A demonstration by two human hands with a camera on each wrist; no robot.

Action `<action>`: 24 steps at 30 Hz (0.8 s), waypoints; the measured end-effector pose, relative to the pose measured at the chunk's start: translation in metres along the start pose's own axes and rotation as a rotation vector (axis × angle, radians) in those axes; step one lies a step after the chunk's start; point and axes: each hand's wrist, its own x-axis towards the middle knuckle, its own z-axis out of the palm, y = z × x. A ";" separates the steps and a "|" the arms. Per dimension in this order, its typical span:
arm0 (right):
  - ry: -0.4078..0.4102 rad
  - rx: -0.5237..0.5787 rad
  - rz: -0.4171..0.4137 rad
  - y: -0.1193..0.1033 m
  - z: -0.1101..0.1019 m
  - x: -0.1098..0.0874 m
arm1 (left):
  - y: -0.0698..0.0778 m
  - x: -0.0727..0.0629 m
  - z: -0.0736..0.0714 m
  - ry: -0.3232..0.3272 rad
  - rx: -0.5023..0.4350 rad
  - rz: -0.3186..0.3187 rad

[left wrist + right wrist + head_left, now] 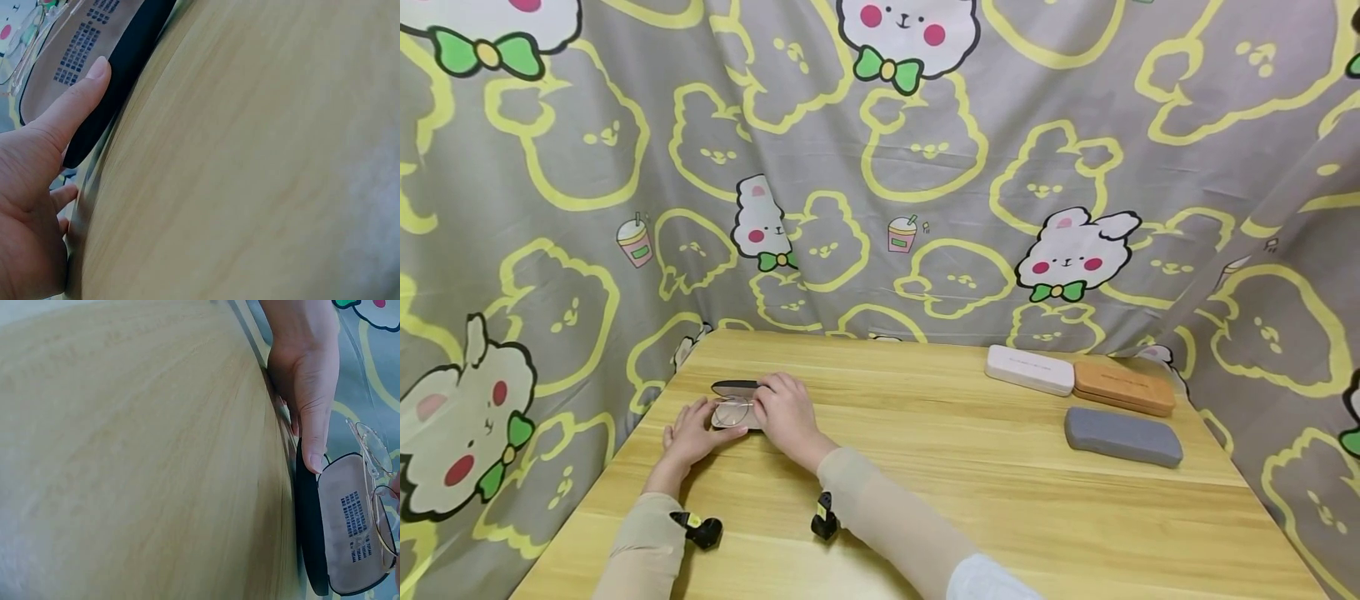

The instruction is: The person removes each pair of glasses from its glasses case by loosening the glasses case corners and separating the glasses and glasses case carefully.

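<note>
An open glasses case (727, 422), black outside with a pale lining, sits at the left of the table with its lid raised at the back. Dark printing marks the lining (355, 515). My left hand (691, 432) grips the case at its left end, the thumb (78, 103) lying over the front edge. Clear-lensed, thin-framed glasses (377, 451) are over the case, tilted. My right hand (788, 419) is at the right side of the case and pinches the glasses; in the right wrist view only its fingertips (396, 482) show at the edge.
At the back right of the wooden table (925, 433) lie three closed cases: a white case (1028, 369), an orange-brown case (1123, 389) touching it, and a grey case (1122, 437) in front. A patterned curtain (820, 167) hangs behind and along both sides.
</note>
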 end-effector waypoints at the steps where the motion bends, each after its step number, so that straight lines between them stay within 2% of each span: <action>1: 0.002 0.004 -0.001 0.000 -0.001 0.000 | 0.000 0.000 0.000 0.000 0.000 0.000; 17: 0.048 0.084 -0.026 0.000 -0.018 -0.007 | 0.003 -0.003 -0.002 -0.002 -0.004 0.011; 24: 0.024 0.106 0.003 -0.001 -0.022 -0.010 | 0.002 -0.003 -0.002 0.019 0.001 0.021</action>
